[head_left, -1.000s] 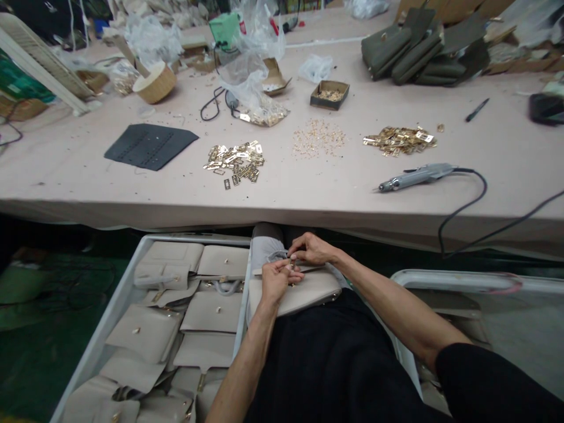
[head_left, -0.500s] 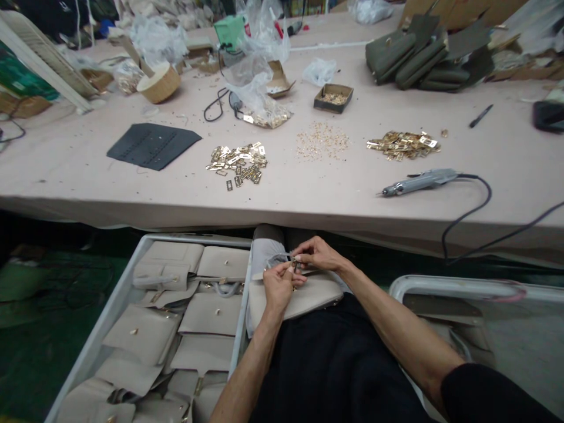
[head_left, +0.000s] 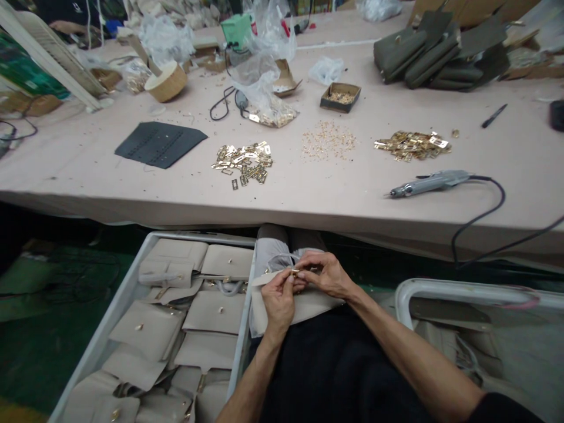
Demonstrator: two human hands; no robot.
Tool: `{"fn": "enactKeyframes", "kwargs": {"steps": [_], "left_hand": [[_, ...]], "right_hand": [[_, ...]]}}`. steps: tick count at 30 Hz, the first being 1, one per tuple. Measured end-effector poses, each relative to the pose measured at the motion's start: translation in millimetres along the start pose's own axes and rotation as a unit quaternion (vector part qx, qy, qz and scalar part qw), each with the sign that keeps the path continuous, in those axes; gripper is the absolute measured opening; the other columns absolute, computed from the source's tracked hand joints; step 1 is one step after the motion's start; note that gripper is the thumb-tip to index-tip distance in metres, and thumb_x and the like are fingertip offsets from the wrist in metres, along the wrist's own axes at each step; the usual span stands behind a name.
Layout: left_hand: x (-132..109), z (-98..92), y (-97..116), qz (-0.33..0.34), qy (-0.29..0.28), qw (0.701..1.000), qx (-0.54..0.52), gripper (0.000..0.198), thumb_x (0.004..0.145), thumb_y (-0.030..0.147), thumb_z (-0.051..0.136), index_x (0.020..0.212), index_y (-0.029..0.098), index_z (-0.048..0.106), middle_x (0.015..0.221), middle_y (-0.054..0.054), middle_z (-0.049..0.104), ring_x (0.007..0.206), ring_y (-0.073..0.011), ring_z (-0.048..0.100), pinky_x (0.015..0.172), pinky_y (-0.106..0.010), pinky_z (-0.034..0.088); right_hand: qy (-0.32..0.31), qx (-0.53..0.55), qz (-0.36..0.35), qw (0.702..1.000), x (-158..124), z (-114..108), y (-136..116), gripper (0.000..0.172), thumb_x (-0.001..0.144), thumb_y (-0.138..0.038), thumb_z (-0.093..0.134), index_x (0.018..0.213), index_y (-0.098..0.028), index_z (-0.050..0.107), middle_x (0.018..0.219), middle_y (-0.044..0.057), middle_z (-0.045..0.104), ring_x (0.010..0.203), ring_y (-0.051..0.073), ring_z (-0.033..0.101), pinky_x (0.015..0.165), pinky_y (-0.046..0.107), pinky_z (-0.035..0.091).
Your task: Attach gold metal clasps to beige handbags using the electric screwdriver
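A beige leather bag (head_left: 308,304) lies on my lap below the table edge. My left hand (head_left: 278,298) and my right hand (head_left: 324,274) meet over its top edge. Both pinch a small gold metal fitting (head_left: 294,272) against the bag's flap, fingers closed. On the table above lie piles of gold plates (head_left: 245,162), a scatter of tiny gold screws (head_left: 328,141), more gold clasps (head_left: 412,145) and a grey electric screwdriver (head_left: 429,183) with a black cord.
A white crate (head_left: 132,288) at my left holds several beige bags. Another white crate rim (head_left: 467,289) is at my right. A dark punched leather piece (head_left: 159,144), a small box of screws (head_left: 340,97) and stacked olive bags (head_left: 436,56) sit farther back.
The hands have shifted slightly lower and right on the bag, still working the same small fitting. The view has drifted left a little.
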State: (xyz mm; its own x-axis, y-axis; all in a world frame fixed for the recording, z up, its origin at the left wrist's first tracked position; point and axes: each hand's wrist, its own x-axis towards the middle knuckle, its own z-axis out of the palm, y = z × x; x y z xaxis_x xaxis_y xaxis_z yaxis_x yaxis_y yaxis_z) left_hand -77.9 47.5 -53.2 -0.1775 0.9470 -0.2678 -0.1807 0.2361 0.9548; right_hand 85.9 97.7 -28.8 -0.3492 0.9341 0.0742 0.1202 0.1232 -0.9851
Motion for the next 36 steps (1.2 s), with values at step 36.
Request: {"fn": "enactKeyframes", "kwargs": {"steps": [36], "left_hand": [[2, 3.9, 3, 0.016, 0.011, 1.0, -0.016, 0.028, 0.084, 0.035, 0.078, 0.102, 0.014, 0.082, 0.101, -0.013, 0.082, 0.081, -0.0268, 0.08, 0.071, -0.036, 0.069]], "right_hand": [[0.187, -0.121, -0.166, 0.961, -11, 39, 10, 0.026, 0.091, -0.008, 0.066, 0.109, -0.024, 0.075, 0.098, 0.008, 0.066, 0.088, 0.021, 0.065, 0.073, 0.035, 0.057]]}}
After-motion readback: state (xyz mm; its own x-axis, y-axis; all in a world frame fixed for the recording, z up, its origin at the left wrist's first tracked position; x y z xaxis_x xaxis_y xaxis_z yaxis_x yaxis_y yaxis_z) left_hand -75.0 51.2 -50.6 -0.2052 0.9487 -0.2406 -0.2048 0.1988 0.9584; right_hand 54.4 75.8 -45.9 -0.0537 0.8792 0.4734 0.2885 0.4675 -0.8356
